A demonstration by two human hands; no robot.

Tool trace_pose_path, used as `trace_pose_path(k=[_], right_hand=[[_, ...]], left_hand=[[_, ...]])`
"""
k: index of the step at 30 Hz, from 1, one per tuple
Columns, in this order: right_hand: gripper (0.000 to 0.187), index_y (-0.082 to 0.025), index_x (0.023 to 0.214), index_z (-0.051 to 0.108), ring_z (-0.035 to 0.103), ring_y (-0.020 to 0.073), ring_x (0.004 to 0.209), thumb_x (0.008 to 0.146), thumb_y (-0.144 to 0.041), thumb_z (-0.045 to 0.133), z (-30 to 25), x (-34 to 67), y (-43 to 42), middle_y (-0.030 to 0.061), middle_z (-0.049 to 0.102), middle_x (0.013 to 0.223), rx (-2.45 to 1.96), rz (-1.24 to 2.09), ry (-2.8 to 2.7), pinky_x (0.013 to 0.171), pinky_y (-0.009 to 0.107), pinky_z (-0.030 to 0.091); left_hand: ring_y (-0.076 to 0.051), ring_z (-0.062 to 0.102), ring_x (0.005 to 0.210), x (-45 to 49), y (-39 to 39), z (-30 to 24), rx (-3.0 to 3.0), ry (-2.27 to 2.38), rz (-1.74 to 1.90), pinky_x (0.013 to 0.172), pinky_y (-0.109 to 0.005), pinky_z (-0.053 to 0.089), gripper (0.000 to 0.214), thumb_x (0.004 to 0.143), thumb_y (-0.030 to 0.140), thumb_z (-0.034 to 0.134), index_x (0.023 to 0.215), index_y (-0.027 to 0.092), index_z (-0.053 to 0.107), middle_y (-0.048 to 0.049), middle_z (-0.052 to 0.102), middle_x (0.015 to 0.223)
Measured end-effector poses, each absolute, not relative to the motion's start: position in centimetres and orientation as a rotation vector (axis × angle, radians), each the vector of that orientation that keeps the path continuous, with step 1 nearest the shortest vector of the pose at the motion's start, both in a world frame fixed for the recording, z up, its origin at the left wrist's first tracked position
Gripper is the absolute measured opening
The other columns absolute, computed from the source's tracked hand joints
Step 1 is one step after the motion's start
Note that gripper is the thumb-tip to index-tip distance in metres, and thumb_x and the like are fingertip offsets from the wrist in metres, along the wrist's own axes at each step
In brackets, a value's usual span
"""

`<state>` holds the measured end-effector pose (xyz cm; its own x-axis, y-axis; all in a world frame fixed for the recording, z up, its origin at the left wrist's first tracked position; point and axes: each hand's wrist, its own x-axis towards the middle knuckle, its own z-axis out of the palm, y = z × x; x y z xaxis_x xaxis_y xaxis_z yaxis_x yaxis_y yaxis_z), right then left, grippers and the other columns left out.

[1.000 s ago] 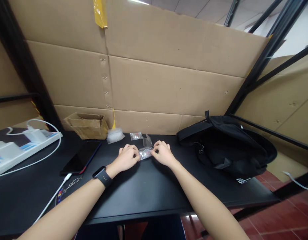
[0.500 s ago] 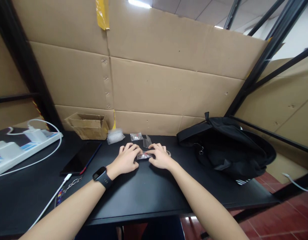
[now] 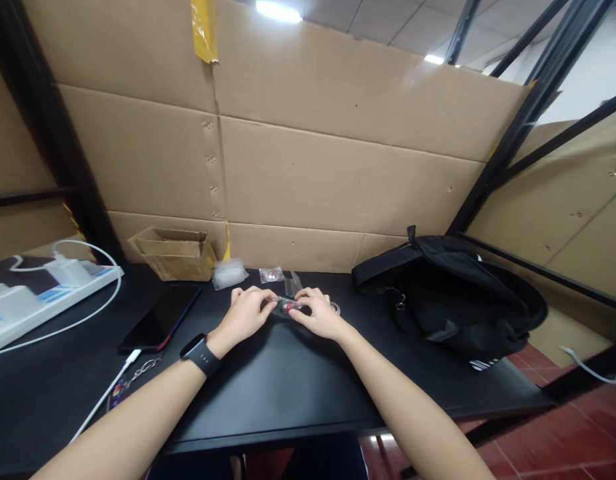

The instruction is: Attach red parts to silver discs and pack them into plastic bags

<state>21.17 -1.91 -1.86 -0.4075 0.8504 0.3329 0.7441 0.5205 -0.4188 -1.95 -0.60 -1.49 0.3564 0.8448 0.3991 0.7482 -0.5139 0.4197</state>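
A small clear plastic bag (image 3: 287, 307) with something red and dark inside is held between my two hands, just above the black table. My left hand (image 3: 247, 313), with a dark watch on its wrist, pinches the bag's left end between thumb and fingers. At the other end, my right hand (image 3: 317, 312) grips it the same way. Behind the hands lies another small clear packet (image 3: 271, 275) with a round item in it. Beside that packet is a clear plastic piece (image 3: 293, 283). A ring-shaped item (image 3: 335, 308), partly hidden, sits by my right hand.
On the left are a phone (image 3: 161, 317), a white power strip (image 3: 53, 300) with cables, and a keychain (image 3: 138, 375). An open cardboard box (image 3: 181, 257) and a stack of clear bags (image 3: 229, 273) stand by the cardboard wall. A black backpack (image 3: 453, 293) lies at right.
The bag was lying flat under my fingertips; now both hands pinch it and it is tilted up. My left thumb has moved up to the bag's edge.
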Motion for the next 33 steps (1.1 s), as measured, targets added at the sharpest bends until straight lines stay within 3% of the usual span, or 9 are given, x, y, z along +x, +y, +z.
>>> trace_pose_path(k=[5,11,17,24,30,33], right_hand=[[0.009,-0.024,0.092,0.074,0.057,0.0238,0.114,0.091,-0.032,0.07,-1.9,21.6,-1.5,0.0048,0.066,0.12,-1.257,0.403,-2.103,0.098,0.043,0.04],[0.012,-0.025,0.088,0.077,0.061,0.0237,0.112,0.089,-0.036,0.072,-2.4,22.0,-0.8,0.0047,0.068,0.116,-1.284,0.417,-2.035,0.101,0.043,0.042],[0.012,-0.027,0.086,0.08,0.063,0.0231,0.107,0.084,-0.039,0.077,-2.5,22.2,-0.8,0.0041,0.069,0.113,-1.262,0.444,-1.971,0.097,0.04,0.046],[0.011,-0.026,0.078,0.078,0.063,0.0226,0.104,0.08,-0.036,0.082,-2.1,21.3,-1.3,0.0026,0.071,0.106,-1.275,0.395,-1.934,0.101,0.042,0.041],[0.022,-0.025,0.086,0.077,0.061,0.0249,0.108,0.092,-0.044,0.068,-1.9,20.9,-1.7,0.0056,0.071,0.111,-1.395,0.325,-2.009,0.096,0.044,0.041],[0.031,-0.029,0.106,0.074,0.055,0.0291,0.117,0.096,-0.053,0.059,-1.8,20.5,-1.9,0.0076,0.067,0.128,-1.409,0.167,-2.215,0.095,0.049,0.037]], left_hand=[[-0.024,0.071,0.099,-2.4,0.0,-1.4,2.315,1.404,0.887,0.093,-0.038,0.042,0.025,0.094,0.039,0.055,0.102,0.027,0.075,-0.0018,0.08,0.102],[-0.023,0.071,0.104,-2.9,0.4,-1.7,2.321,1.263,0.863,0.092,-0.035,0.048,0.025,0.092,0.036,0.057,0.105,0.027,0.076,-0.0015,0.079,0.11],[-0.024,0.072,0.101,-2.6,0.2,-1.4,2.3,1.293,0.881,0.093,-0.037,0.048,0.024,0.091,0.037,0.059,0.104,0.027,0.077,-0.0018,0.079,0.107],[-0.022,0.071,0.097,-2.4,-0.3,-0.9,2.293,1.385,0.912,0.093,-0.036,0.045,0.019,0.088,0.035,0.059,0.098,0.027,0.075,0.0003,0.079,0.1],[-0.024,0.069,0.101,-2.5,-0.4,-0.7,2.318,1.375,0.903,0.093,-0.037,0.042,0.021,0.088,0.041,0.064,0.099,0.027,0.075,-0.0022,0.078,0.102],[-0.026,0.067,0.105,-3.0,-0.1,-0.6,2.332,1.482,0.868,0.095,-0.041,0.038,0.017,0.088,0.036,0.063,0.094,0.028,0.076,-0.0029,0.078,0.103]])
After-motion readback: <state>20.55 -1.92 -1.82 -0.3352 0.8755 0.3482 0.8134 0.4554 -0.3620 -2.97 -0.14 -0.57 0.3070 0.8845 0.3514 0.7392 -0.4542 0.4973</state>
